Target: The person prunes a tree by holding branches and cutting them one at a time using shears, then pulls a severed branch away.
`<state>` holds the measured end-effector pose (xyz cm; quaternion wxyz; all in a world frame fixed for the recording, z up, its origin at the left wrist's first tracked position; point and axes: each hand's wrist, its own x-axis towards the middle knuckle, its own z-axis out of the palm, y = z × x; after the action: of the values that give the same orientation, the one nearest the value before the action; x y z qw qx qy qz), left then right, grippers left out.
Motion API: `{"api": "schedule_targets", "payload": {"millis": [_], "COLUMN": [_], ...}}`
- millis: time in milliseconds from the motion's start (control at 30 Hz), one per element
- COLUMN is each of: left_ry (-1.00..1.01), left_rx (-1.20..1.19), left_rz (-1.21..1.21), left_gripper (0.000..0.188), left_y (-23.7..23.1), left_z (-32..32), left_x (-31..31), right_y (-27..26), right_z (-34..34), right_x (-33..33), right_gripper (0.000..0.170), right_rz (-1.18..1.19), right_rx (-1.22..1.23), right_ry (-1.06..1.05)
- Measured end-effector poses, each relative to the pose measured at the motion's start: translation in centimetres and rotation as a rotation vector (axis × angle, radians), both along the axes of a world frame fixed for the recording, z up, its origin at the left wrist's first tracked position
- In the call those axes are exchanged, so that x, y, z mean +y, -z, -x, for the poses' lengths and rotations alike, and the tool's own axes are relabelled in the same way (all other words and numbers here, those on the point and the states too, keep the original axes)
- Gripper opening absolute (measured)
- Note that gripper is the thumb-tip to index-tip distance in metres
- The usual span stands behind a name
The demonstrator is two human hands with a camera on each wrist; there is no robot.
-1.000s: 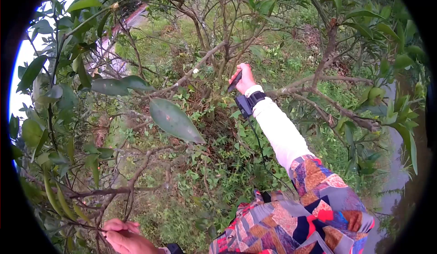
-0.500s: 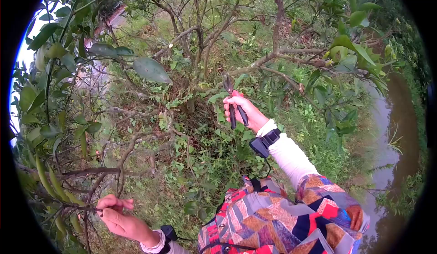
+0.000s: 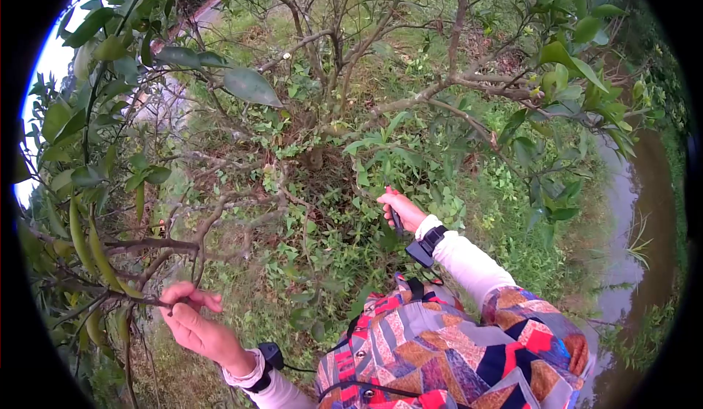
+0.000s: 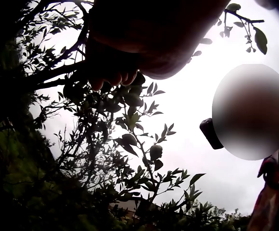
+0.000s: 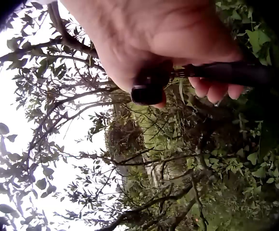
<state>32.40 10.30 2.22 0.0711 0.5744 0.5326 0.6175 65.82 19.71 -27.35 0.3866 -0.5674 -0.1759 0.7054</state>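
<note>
At the lower left of the head view, my left hand (image 3: pixel 203 330) pinches the end of a thin branch (image 3: pixel 150 301) between thumb and fingers. Long green leaves (image 3: pixel 102 251) hang from that branch. The same hand is a dark shape overhead in the left wrist view. Right of centre, my right hand (image 3: pixel 407 211) grips pruning shears by their black handles (image 3: pixel 397 221), low over the weeds and away from any branch it could touch. In the right wrist view, the fingers wrap the dark handle (image 5: pixel 221 73); the shears' blades are hidden.
A forked limb (image 3: pixel 432 90) reaches across to the right, ending in leafy shoots. Bare twigs (image 3: pixel 212 222) cross the left side. Weeds (image 3: pixel 351 226) cover the ground around the trunk. Along the right edge runs a strip of brown water (image 3: pixel 652 204).
My right hand has come down from beside the upper branches toward my body, still holding the shears. The left hand keeps its pinch on the branch and sits higher in view.
</note>
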Motion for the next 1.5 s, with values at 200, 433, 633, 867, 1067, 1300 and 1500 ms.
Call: {"api": "schedule_targets", "payload": {"millis": [200, 433, 633, 867, 1067, 1300, 1500], "left_ry": [-0.058, -0.053, -0.042, -0.073, -0.023, -0.136, -0.317], "left_rx": [0.008, 0.006, -0.030, -0.041, -0.112, -0.100, 0.305], "left_rz": [-0.025, -0.082, -0.083, -0.074, -0.052, -0.073, -0.040], "left_gripper": [0.045, 0.050, 0.049, 0.049, 0.041, 0.043, 0.040], "left_y": [-0.1, -0.4, -0.7, -0.9, -1.2, -3.0, -3.2], "left_z": [1.1, 1.4, 1.8, 1.5, 2.0, 0.1, 0.0], "left_x": [0.5, 1.4, 1.4, 1.1, 1.4, 2.0, 2.0], "right_y": [6.8, 9.1, 8.6, 9.5, 16.0, 21.8, 21.4], "right_z": [4.6, 8.3, 6.1, 2.7, 1.9, 0.4, 0.9], "right_x": [3.1, 7.4, 12.9, 16.8, 20.5, 24.1, 24.2], "right_gripper": [0.040, 0.036, 0.030, 0.026, 0.045, 0.026, 0.027], "right_rz": [-0.068, -0.151, 0.072, 0.162, 0.165, 0.116, 0.097], "right_rx": [-0.255, -0.263, -0.059, -0.158, -0.283, -0.397, -0.451], "right_ry": [0.005, 0.217, 0.360, 0.273, 0.237, 0.115, 0.124]}}
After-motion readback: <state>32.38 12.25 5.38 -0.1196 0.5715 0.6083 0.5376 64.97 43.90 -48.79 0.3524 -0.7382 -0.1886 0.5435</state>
